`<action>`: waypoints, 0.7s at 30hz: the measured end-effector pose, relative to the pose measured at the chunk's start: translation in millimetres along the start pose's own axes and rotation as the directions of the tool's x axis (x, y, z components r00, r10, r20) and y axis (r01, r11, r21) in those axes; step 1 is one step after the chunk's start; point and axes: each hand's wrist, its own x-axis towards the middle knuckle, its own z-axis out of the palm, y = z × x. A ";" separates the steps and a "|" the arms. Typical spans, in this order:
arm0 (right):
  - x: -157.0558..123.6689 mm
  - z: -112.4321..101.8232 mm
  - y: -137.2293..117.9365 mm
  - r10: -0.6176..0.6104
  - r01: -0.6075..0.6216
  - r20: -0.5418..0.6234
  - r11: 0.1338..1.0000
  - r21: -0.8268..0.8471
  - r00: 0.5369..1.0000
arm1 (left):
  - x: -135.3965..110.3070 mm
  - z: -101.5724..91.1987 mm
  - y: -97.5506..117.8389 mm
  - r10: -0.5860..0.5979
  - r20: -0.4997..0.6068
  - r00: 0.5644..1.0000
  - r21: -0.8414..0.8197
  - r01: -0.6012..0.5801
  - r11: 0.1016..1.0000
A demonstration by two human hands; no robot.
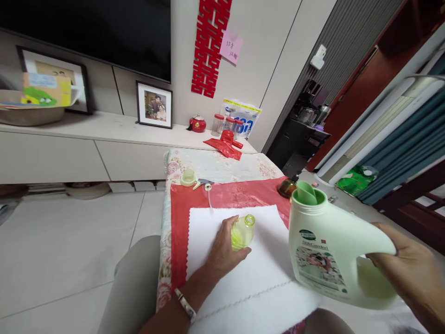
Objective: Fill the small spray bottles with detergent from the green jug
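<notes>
a glossy plastic jug (327,250), a translucent plastic bottle (242,232), a matt white cloth (243,273) over shiny red sheet (222,195).

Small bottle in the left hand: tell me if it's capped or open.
Open. The small bottle shows a bare mouth, no cap; the left hand grips its body.

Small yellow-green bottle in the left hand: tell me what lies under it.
A white sheet, itself on a red cloth over a floral tablecloth. The small bottle and the left hand cover the spot right beneath.
</notes>
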 end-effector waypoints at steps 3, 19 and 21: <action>-3.9 -3.6 -6.6 0.066 -0.061 0.031 0.989 -0.138 0.997 | -0.7 0.1 -0.9 0.012 0.000 1.000 0.002 -0.012 1.000; -3.5 -9.0 -27.2 -0.171 0.373 0.423 0.805 -0.461 0.890 | -1.1 1.8 -4.0 0.044 -0.009 0.999 0.022 -0.044 0.999; -4.5 -6.3 -31.7 -0.173 0.398 0.447 0.783 -0.478 0.878 | -1.3 1.0 -3.3 0.042 -0.005 0.999 0.027 -0.042 0.999</action>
